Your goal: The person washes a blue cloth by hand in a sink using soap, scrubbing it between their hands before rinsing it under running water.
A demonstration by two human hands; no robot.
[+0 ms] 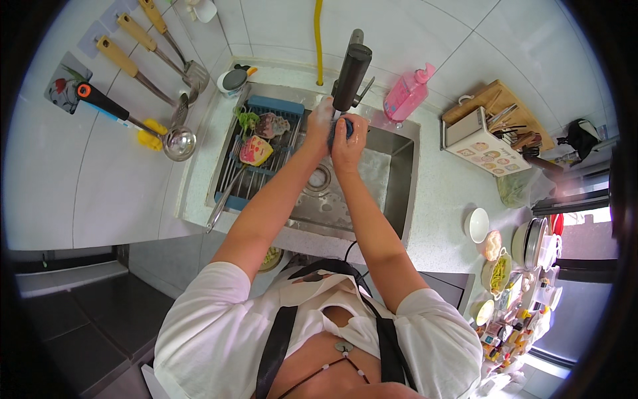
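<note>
Both wet hands meet under the dark grey faucet [352, 73], above the steel sink [379, 176]. My right hand [348, 149] is closed, its thumb and fingers bent around a small dark blue thing [345, 128] whose kind I cannot make out. White foam or running water covers part of my left hand [319, 128], which presses against the same spot from the other side. Its fingers are largely hidden. Left of the hands, a blue and black drain rack [272, 104] spans the sink, bearing leafy greens [247, 120] and sponge-like pads [256, 151].
A pink soap bottle [407, 93] stands behind the sink at right. Farther right are a knife holder [475, 136], a white bowl [476, 225] and dishes of food [497, 274]. Ladle [179, 143] and spatulas hang on the left wall. A long metal handle [226, 199] overhangs the sink's front-left edge.
</note>
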